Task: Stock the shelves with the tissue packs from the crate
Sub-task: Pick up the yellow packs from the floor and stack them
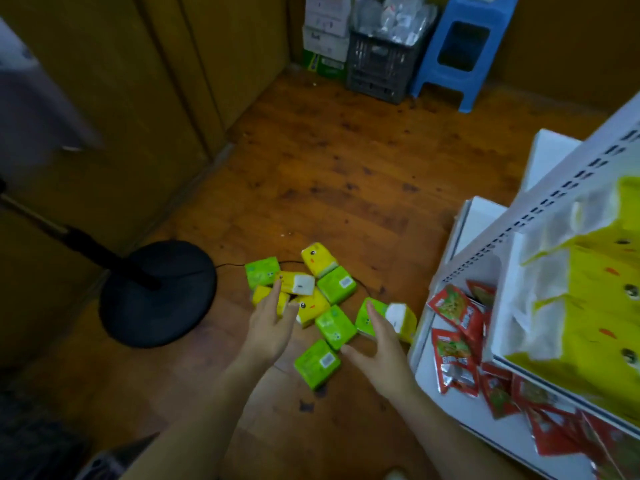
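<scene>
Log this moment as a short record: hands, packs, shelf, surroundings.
left hand: open, fingers straight, over the pile's left side
right hand: open, at the pile's right edge
tissue packs: green and yellow, loose pile on the wooden floor
shelf: white, on the right; red snack packets below, large yellow packs above
background: dark crate, blue stool, black fan base

Head camera looks steeply down at the nearby floor [346, 174].
</scene>
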